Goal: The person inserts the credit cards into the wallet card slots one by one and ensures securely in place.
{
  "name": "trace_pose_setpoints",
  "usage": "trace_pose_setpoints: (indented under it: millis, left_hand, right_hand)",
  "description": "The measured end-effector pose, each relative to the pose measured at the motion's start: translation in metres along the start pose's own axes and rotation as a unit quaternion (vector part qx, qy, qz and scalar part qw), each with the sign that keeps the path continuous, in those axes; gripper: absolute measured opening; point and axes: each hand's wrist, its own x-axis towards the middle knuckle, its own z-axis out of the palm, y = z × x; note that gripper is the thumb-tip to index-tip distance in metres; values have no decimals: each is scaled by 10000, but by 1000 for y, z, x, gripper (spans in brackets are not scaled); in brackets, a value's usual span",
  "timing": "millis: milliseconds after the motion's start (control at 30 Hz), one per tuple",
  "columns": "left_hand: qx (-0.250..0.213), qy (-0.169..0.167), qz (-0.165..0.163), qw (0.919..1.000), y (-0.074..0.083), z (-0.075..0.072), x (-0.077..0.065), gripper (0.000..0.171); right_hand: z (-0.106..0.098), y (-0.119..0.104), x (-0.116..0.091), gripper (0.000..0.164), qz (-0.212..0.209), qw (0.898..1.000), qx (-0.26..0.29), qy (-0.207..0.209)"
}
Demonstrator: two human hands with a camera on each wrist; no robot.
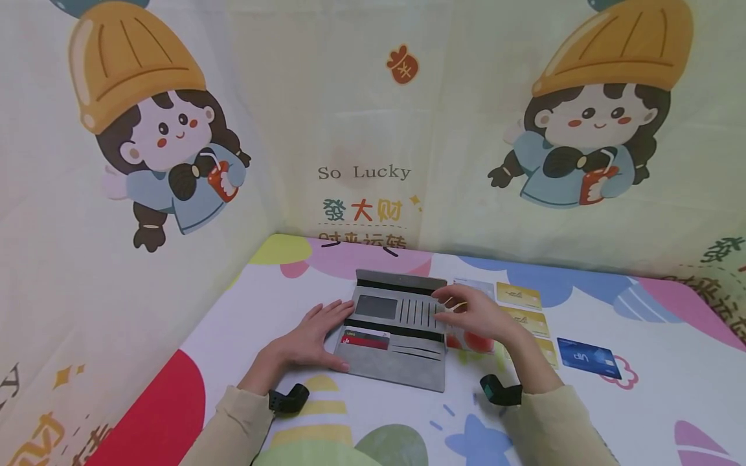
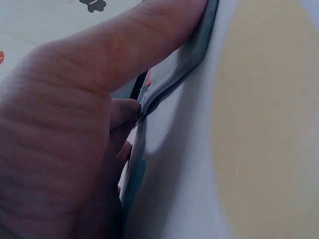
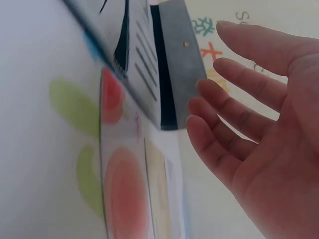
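A long grey wallet (image 1: 390, 372) lies unfolded on the table, showing a dark window pocket (image 1: 377, 307) and rows of card slots. One red and dark card (image 1: 365, 340) sits in its lower left pocket. My left hand (image 1: 307, 338) rests along the wallet's left edge, fingers extended and thumb at the lower corner; in the left wrist view the thumb (image 2: 134, 42) lies against the edge. Over the right edge hovers my right hand (image 1: 476, 315), its fingers loosely bent. The right wrist view shows nothing between those fingers, beside the wallet's top flap (image 3: 182, 69).
Right of the wallet lie several gold cards (image 1: 519, 295), a pale card (image 1: 474, 283) and a strawberry-patterned card (image 1: 479, 343), partly hidden by the right hand and arm. Farther right is a blue VIP card (image 1: 588, 357). A printed cloth backdrop (image 1: 361, 116) rises behind the table.
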Motion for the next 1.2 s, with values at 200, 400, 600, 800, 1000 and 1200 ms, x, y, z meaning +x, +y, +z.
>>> trace_pose_setpoints:
  millis: [200, 400, 600, 800, 1000, 1200]
  left_hand:
    - [-18, 6, -15, 10000, -1, 1, 1, 106]
    - [-16, -14, -4, 10000, 0, 0, 1, 106]
    - [-45, -22, 29, 10000, 2, -1, 1, 105]
    - [-38, -9, 57, 10000, 2, -2, 0, 105]
    - [-74, -3, 47, 10000, 2, -1, 0, 105]
    - [-8, -13, 15, 10000, 2, 0, 0, 106]
  right_hand:
    - [-5, 7, -6, 41, 244, 9997, -30, -27]
    - [-9, 10, -14, 42, 324, 9994, -130, -3]
    - [-11, 14, -22, 44, 345, 9993, -113, 13]
    - [-13, 17, -26, 46, 410, 9991, -143, 0]
    - [-13, 19, -27, 47, 601, 9977, -301, -2]
    - [-13, 20, -28, 47, 793, 9956, -505, -30]
